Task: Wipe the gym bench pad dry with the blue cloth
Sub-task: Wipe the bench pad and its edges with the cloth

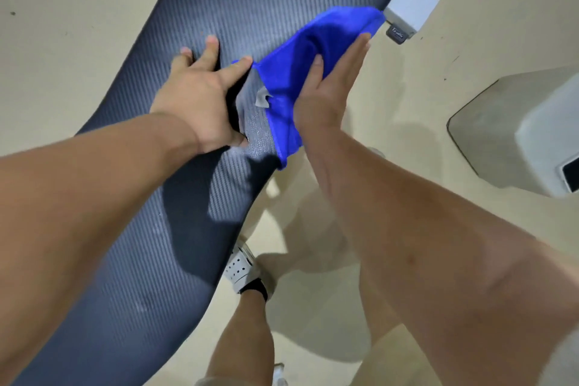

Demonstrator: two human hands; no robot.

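The dark ribbed gym bench pad (238, 0) runs diagonally from bottom left to top right. A blue cloth (316, 37) with a small white tag lies over the pad's right edge. My right hand (329, 84) lies flat on the cloth, fingers straight, thumb tucked into a fold. My left hand (200, 94) rests spread on the pad just left of the cloth, its index finger touching the cloth's corner. Between the two hands a patch of the pad glistens with wet droplets.
A white square frame end (410, 9) with a black cap sticks out from under the pad at top right. A grey machine base (513, 131) stands on the beige floor at the right. My leg and white perforated shoe (241, 269) stand beside the pad's right edge.
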